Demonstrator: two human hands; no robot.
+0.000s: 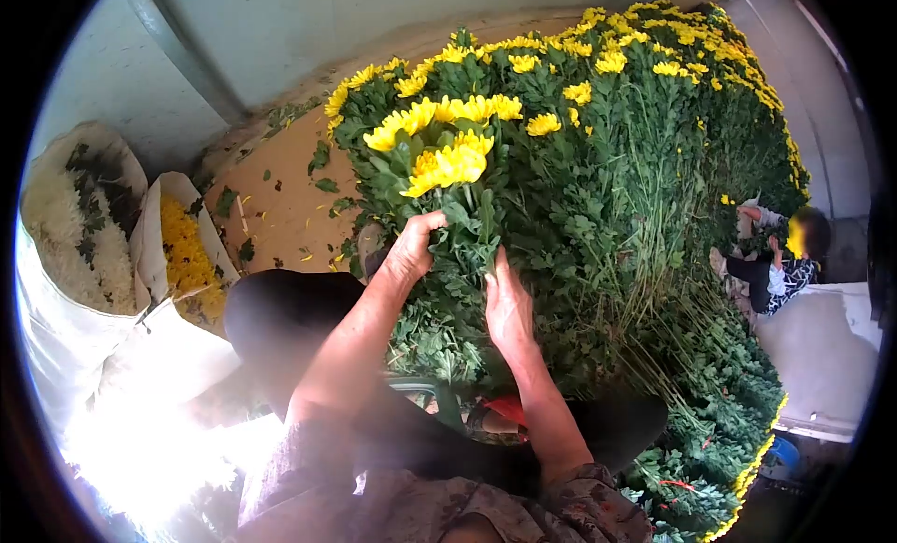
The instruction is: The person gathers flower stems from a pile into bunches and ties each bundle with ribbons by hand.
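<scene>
A bunch of yellow chrysanthemums [450, 162] with green leafy stems is held up before me, its blooms pointing away. My left hand [411, 247] is closed at the left side of the bunch, thumb lying across the stems just under the lower flower heads. My right hand [507, 305] is closed around the leafy stems lower down on the right; its fingertips are partly hidden by leaves. Right behind the bunch lies a large heap of cut chrysanthemums [598, 169], with yellow heads along its far edge and stems toward the middle.
On the left stand a white sack of pale petals [70, 225] and another sack of yellow flower heads [187, 249]. Fallen leaves and petals lie on the brown floor [280, 202]. Another person [790, 258] sits at the far right beside the heap. A blue bucket [780, 457] stands lower right.
</scene>
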